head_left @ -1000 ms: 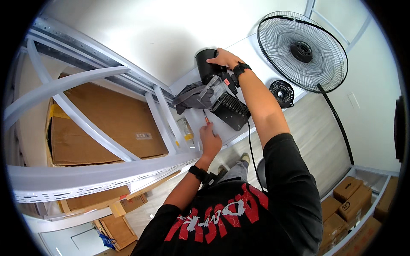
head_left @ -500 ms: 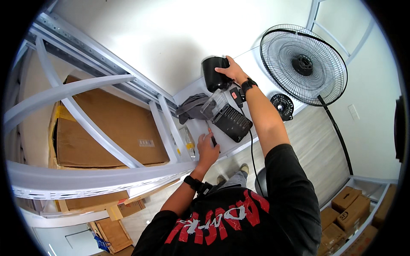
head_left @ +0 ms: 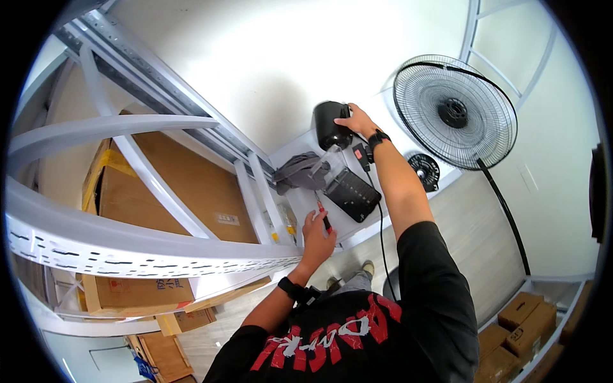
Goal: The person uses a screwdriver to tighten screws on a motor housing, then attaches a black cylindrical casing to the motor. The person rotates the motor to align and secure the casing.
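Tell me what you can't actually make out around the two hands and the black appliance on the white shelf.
Head view only:
- Small red-handled tool in the left hand: too small, its tip is unclear.
- Front of the rounded black canister: partly covered by the right hand.
- Black box-shaped appliance: its panel is too small to read.
- Crumpled grey cloth: whatever lies under it is hidden.

Bright, even indoor light, no hard shadows. White wall (head_left: 255, 57) nearly blown out, mild glare on the white shelf frame (head_left: 128, 246). Heavy fisheye: frame rails bow strongly at left, black vignette rings the picture. Centre sharp; cardboard boxes (head_left: 523, 325) near right edge soft and smeared. No motion blur visible.
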### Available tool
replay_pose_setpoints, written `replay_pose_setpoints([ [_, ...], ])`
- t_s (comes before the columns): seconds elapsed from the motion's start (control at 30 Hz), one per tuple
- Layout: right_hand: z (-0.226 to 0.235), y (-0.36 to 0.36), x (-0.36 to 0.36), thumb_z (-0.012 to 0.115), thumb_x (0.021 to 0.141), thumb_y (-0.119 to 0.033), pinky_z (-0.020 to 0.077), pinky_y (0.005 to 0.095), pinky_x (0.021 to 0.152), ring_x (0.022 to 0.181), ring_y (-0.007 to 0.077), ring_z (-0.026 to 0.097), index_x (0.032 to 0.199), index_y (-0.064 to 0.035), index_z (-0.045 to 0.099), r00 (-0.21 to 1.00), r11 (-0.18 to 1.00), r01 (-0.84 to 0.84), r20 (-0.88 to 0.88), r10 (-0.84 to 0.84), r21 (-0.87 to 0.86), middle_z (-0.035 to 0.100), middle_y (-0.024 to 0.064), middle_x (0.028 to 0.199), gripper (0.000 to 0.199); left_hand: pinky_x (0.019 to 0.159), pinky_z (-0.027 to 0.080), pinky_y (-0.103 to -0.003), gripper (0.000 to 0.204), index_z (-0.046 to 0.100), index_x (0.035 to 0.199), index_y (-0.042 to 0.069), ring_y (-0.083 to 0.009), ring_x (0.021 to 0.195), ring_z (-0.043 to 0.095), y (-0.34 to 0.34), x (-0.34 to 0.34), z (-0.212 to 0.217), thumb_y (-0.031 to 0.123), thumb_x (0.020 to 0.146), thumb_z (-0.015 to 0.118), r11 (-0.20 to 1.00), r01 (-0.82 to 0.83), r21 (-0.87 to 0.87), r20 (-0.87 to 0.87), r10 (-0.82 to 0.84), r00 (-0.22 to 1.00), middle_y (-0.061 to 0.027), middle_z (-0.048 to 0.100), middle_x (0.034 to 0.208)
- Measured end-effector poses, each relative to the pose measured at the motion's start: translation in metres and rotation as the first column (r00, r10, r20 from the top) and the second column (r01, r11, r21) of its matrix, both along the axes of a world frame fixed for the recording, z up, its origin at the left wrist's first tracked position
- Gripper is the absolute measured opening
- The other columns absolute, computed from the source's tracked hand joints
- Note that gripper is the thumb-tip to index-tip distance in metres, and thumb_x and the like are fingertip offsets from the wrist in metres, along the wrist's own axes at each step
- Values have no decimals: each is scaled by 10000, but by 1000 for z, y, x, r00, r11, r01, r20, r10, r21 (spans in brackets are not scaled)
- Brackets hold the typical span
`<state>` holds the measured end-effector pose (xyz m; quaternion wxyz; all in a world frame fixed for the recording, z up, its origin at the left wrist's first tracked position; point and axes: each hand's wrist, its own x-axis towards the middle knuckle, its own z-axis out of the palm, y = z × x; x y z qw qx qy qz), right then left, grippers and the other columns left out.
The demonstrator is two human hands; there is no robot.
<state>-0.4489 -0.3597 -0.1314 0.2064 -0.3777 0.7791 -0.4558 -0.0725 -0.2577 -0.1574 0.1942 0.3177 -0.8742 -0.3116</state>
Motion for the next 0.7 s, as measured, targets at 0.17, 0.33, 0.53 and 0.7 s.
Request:
replay_pose_setpoints([
  [0.17,23,4,14,852,704,-241,451,390,1037,1229,344,560,1459,57,361,957,999,-32,288,27,13,564,250,1343,949,1109,281,-505,577,492,1344,63,-467,1331,347,5,2,29,95,803,688,999,-6,49,-38,7,999,-266,354,1454],
  [0.33,2,-3,-5,786,784,-133,556,348,708,814,250,633,1424,61,394,881,998,59,471,-46,-13,633,166,1027,775,1116,276,-499,569,495,1344,81,-456,1340,342,8,2,47,95,810,691,997,27,67,-48,-24,999,-250,351,1466],
  [0.53,31,5,3,674,873,-36,499,250,510,587,112,561,1035,-1,566,761,942,124,639,111,-312,579,31,764,198,1106,298,-485,536,516,1324,92,-446,1333,365,3,16,59,90,818,693,995,2,96,-115,9,993,-252,370,1455],
  [0.7,107,66,14,622,899,-25,504,266,600,599,111,552,1026,-60,571,786,739,281,588,188,-612,571,4,768,141,996,416,-428,518,522,1316,89,-375,1304,422,0,16,86,68,826,689,990,75,120,-262,-42,964,-214,412,1445],
])
